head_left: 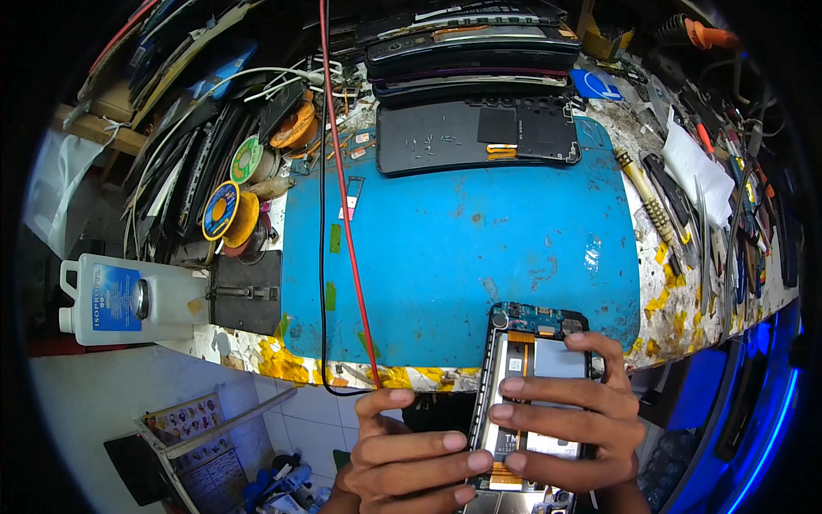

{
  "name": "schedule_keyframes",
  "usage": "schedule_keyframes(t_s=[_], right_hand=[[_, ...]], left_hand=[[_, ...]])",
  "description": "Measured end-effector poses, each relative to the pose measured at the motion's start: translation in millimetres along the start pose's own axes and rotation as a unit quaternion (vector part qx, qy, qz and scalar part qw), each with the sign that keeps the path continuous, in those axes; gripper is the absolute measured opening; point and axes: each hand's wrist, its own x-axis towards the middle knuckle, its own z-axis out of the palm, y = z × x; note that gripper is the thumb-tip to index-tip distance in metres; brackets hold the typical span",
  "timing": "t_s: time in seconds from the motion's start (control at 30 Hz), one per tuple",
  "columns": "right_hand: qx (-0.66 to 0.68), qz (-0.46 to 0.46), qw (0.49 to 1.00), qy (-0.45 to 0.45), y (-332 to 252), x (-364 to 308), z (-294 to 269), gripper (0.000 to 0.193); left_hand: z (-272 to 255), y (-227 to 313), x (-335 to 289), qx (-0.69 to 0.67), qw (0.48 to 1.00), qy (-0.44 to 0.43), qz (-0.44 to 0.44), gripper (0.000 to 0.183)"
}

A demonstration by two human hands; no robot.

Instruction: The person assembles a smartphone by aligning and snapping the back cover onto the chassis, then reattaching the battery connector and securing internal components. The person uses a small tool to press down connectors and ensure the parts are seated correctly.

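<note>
Opened up and nearest the camera, a phone (554,364) sits between the two grips over the desk's near edge, its insides facing up. The right grip (574,420) is curled round the phone's right side and holds it, fingers lying across the open interior; the left grip (419,458) has fingertips on the lower left edge, though with its underside hidden I cannot tell whether it pinches or merely steadies. For this sort of handling, I'd carry the weight on the frame's edges and press lightly, since the orange ribbon (521,338) and the circuit board (539,320), just ahead of the right fingers, look easy to strain. A red lead (346,210) runs down to the left index finger, with a black lead (322,283) beside it; best keep both from dragging over the board. Ahead of the grips spreads a blue mat (462,248), and at its far side a dark panel (411,154) bears small screw-like bits, better not jolted. Solder spools (221,210) and a white jug (175,295) stand left of the grips; loose tools (646,197) lie to the right on the desk (291,360).
</note>
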Motion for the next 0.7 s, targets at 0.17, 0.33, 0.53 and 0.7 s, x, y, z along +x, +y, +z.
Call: schedule_keyframes(t_s=[0.17, 0.33, 0.53, 0.7], right_hand=[[-0.003, 0.015, 1.000, -0.004, -0.8, -0.5, 2.0, 0.017], [-0.023, 0.047, 0.999, -0.015, 0.1, -1.8, 5.8, 0.016], [-0.031, 0.025, 0.999, -0.002, 4.4, -0.8, 10.1, 0.017], [-0.006, 0.059, 0.998, 0.008, 1.0, -1.9, 14.3, 0.014]], left_hand=[[8.3, -0.8, 0.5, 0.006, 0.999, 0.045, 0.005, 0.006], [14.4, -6.9, 0.8, 0.000, 0.997, 0.069, 0.044, 0.011], [11.0, -7.7, -2.9, -0.008, 0.997, 0.073, 0.038, 0.013], [9.9, -8.9, -5.2, -0.004, 0.997, 0.069, 0.035, 0.013]])
